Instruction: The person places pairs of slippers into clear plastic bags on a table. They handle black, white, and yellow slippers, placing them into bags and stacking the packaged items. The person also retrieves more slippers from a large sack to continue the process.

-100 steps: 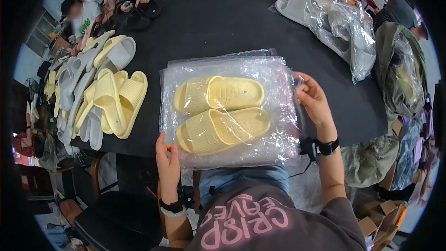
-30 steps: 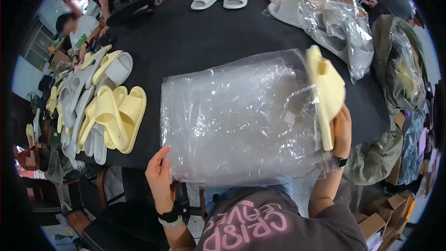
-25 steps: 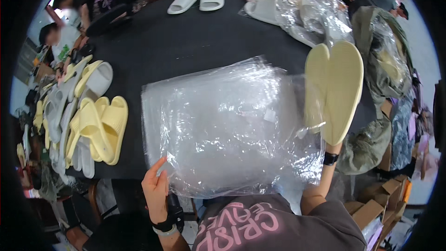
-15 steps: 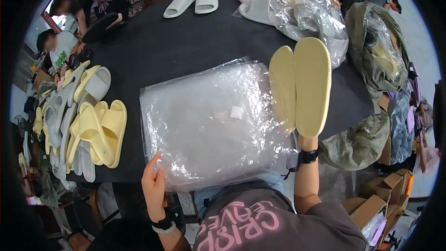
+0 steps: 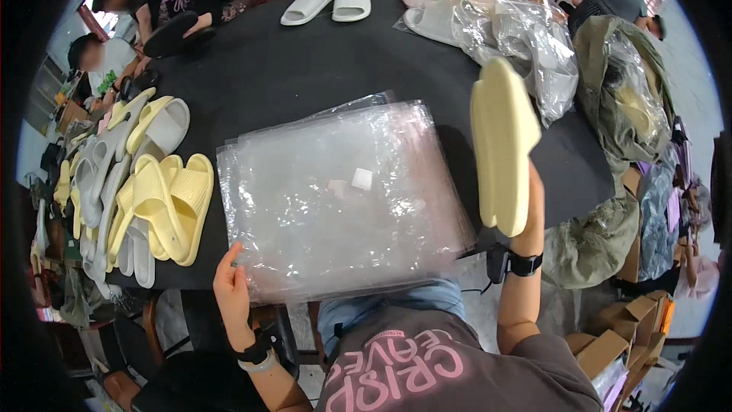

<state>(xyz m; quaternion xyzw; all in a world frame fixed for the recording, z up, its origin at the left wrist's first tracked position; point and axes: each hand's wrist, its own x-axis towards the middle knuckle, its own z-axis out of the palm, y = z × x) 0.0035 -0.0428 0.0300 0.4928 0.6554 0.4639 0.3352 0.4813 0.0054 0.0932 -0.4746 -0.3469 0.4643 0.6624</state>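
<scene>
A stack of clear plastic bags [image 5: 343,221] lies at the table's front edge, with a small white square on it. At its lower left corner my left hand [image 5: 230,286] pinches the bag edge between thumb and fingers. To the right of the stack, a pair of pale yellow slippers [image 5: 499,149] is held upright off the table, soles pressed together or nearly so. My right hand [image 5: 536,183] grips them from behind; the slippers cover most of its fingers.
Yellow slippers [image 5: 171,210] and grey slippers [image 5: 91,191] pile up at the left. White slippers [image 5: 352,1] sit at the far edge. Bagged slippers [image 5: 534,46] lie at the back right, beside a green sack [image 5: 625,99]. Several people sit around the black table [image 5: 305,69].
The yellow slippers have moved right, off the bag stack, and turned from sole-on to nearly edge-on. The bags and my left hand have shifted slightly left in view.
</scene>
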